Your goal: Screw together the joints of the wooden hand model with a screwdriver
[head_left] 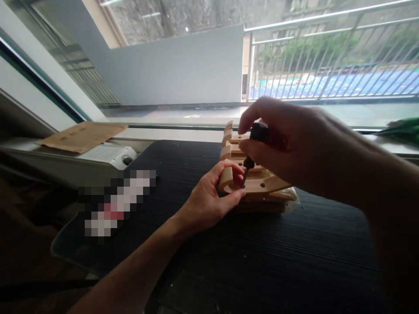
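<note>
My right hand (278, 135) is closed around the dark handle of a screwdriver (248, 162), which points down and slightly left. The screwdriver's tip meets a dark hole near the curled end of a light wooden hook (255, 186). Around that curled end my left hand (216, 187) is wrapped, its thumb lying along the near edge close to the tip. Whether a screw sits in the hole is too small to tell. Behind it stand several similar wooden hooks (226, 150) in a row, partly hidden by my right hand. Clear plastic wrapping (293, 195) shows under the nearest hook.
A black wood-grain table (196, 261) carries everything. At its left lies a blurred-out object (121, 205). Beyond the left edge, a brown paper envelope (83, 135) rests on a white slatted unit (108, 155). A window and sill run along the back, with something green (404, 131) at far right.
</note>
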{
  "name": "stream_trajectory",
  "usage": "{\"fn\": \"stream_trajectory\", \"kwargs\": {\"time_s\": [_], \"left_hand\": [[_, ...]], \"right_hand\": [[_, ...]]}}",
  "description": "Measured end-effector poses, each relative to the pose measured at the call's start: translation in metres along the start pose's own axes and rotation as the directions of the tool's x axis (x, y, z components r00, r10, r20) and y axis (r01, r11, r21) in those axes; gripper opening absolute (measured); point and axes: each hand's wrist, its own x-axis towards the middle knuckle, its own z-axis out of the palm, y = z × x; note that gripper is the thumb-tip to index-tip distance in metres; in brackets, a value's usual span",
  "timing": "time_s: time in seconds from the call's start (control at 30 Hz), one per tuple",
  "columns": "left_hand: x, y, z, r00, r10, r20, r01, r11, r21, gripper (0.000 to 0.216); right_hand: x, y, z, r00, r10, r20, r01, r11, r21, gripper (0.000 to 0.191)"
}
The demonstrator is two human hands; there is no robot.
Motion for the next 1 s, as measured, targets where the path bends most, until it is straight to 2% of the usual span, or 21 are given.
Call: {"fn": "stream_trajectory", "kwargs": {"time_s": [0.33, 0.53, 0.63, 0.87, 1.0], "left_hand": [[0.001, -0.001, -0.001, 0.999, 0.037, 0.008, -0.037, 0.999, 0.014, 0.023], [0.0, -0.003, 0.0, 1.0, 0.011, -0.01, -0.011, 1.0, 0.007, 0.023], [0.0, -0.004, 0.001, 1.0, -0.008, -0.012, 0.008, 1.0, 0.004, 0.025], [0.0, 0.002, 0.0, 1.0, 0.0, -0.001, 0.0, 0.999, -0.05, 0.017], [-0.001, 0.003, 0.0, 0.999, 0.03, -0.021, -0.031, 0.996, -0.078, 0.019]], "right_hand": [[0.003, 0.005, 0.002, 0.998, 0.062, -0.028, -0.064, 0.994, -0.084, 0.024], [0.0, -0.005, 0.0, 0.999, 0.005, 0.051, -0.004, 1.0, -0.005, 0.019], [0.001, -0.009, 0.004, 0.998, -0.01, 0.061, 0.011, 1.0, -0.022, 0.018], [0.006, -0.004, 0.01, 0.999, 0.045, -0.008, -0.045, 0.991, -0.126, 0.024], [0.002, -0.004, 0.003, 1.0, -0.007, -0.016, 0.006, 0.995, -0.1, 0.017]]}}
